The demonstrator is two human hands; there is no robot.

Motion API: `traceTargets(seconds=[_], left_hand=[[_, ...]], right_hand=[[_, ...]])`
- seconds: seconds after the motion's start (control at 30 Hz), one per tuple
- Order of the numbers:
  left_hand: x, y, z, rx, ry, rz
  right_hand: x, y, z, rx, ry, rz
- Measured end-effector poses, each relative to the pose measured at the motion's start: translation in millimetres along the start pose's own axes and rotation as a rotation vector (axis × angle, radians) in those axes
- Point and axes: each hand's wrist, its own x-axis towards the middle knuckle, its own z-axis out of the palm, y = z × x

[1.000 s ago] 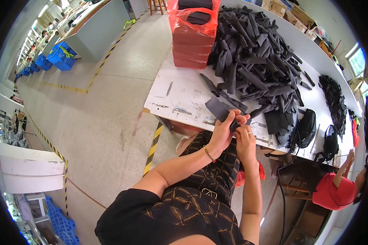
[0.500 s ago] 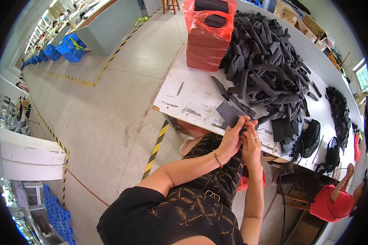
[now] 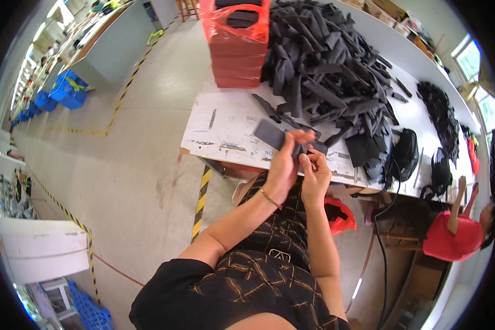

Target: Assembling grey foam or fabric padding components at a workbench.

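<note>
Near the front edge of the white table [image 3: 209, 131], my two hands come together over a dark grey fabric strip [image 3: 269, 133]. My left hand [image 3: 283, 168] is closed on the strip, and a flat end of it sticks out to the far left; the fingers are slightly blurred. Close beside it, my right hand [image 3: 316, 179] pinches the strip's other part with thumb and fingers. Just beyond, a large heap of similar dark fabric strips [image 3: 324, 71] covers much of the table. What lies between my palms is partly hidden.
A red plastic bag of stacked pieces [image 3: 236, 63] stands left of the heap. To the right lie flat dark pieces [image 3: 368, 151] and a black bundle [image 3: 406, 154] with a cable. A red bag [image 3: 338, 214] is below the table. A person in red [image 3: 454, 234] sits at right.
The view has shifted, so the table appears further left. My left hand has turned and its fingers reach across toward the right; the strip's flat end shows more. My right hand still pinches it.
</note>
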Motion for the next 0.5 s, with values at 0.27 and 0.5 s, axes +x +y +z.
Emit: traceTargets(seconds=[0.27, 0.5], left_hand=[[11.9, 27.8, 0.8, 0.037, -0.197, 0.079], [10.5, 41.4, -21.1, 0.073, 0.174, 0.127]], right_hand=[[10.2, -22.8, -21.4, 0.268, 0.065, 0.221], [13.1, -10.5, -18.9, -0.397, 0.023, -0.336]])
